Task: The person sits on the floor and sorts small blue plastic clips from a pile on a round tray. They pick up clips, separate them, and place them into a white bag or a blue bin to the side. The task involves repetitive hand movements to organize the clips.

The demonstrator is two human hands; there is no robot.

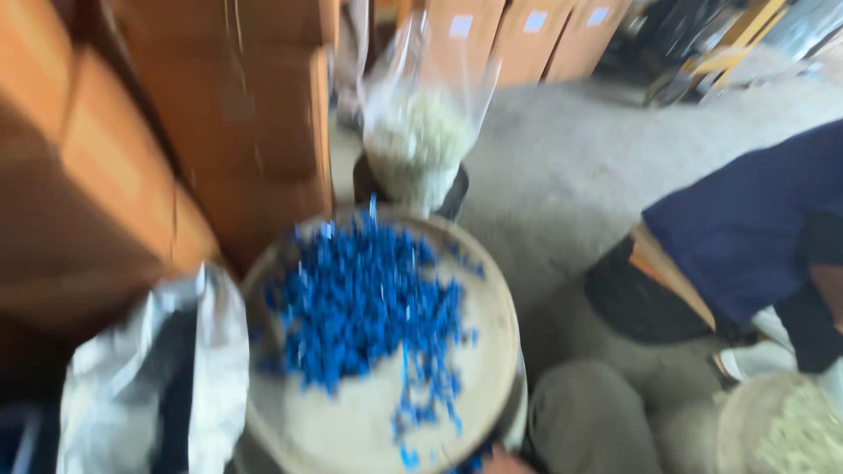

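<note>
Hands are not caught in this blurred view, so their opening and hold cannot be told. Small blue plastic pieces (364, 303) are seen heaped on the round tray (492, 351), plenty unsorted. Beyond it, a clear bag of pale pieces (420, 140) is propped upright; a co-worker's dark sleeve (746, 219) is glimpsed rightward.

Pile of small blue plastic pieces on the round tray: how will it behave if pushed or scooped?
The small blue plastic pieces lie loose, so they would likely scatter, not move together. Strays near the round beige tray's edge suggest spilling. Individually probably light; blur hides their shape.
</note>
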